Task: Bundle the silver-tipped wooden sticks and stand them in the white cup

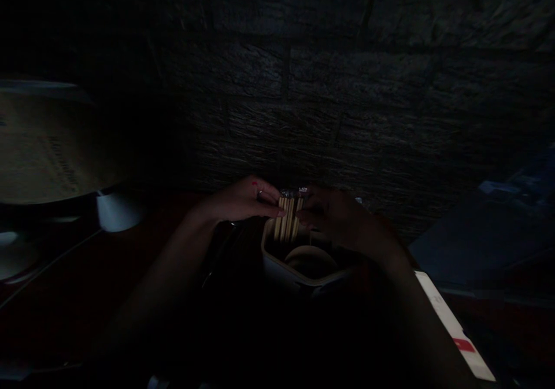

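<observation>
Head view: hands [243, 201] around sticks [287, 218].

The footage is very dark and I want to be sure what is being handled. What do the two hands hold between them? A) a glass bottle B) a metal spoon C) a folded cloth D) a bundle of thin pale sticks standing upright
D: the left hand and right hand close around a bundle of thin pale sticks, upright over a white container.

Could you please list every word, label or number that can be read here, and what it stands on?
None can be read.
Brown carton, left: dark print, too blurred.
White box, lower right: red label, too small.
Stick bundle between both hands: no readable text.
</observation>
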`<state>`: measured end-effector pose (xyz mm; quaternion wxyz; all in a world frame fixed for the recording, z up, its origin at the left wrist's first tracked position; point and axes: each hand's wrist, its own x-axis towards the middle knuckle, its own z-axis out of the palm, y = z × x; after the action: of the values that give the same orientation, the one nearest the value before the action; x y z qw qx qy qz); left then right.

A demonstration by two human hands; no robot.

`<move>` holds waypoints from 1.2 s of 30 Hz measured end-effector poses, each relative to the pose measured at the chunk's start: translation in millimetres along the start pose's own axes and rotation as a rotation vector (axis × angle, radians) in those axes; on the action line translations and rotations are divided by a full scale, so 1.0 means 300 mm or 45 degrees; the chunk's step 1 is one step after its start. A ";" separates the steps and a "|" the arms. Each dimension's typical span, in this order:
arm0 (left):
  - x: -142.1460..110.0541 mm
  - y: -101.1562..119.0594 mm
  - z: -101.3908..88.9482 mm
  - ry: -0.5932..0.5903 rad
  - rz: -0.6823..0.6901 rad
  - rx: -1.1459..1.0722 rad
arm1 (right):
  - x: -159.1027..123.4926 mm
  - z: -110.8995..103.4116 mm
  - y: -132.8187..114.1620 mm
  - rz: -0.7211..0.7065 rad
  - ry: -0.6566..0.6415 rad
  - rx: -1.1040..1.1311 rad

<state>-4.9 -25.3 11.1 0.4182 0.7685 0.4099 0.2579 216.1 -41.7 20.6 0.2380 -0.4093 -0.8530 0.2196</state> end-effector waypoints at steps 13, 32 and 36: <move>0.017 0.019 0.022 0.060 -0.031 -0.081 | 0.010 0.025 0.005 0.003 -0.023 0.041; 0.020 0.000 0.020 0.007 -0.021 -0.142 | 0.021 0.041 0.014 0.025 0.061 0.110; 0.022 -0.003 0.024 -0.009 -0.001 -0.131 | 0.020 0.034 0.003 0.038 0.053 0.054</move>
<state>3.5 -22.4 7.0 0.4586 0.7468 0.3949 0.2758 207.3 -38.4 13.3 0.2610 -0.4213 -0.8368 0.2325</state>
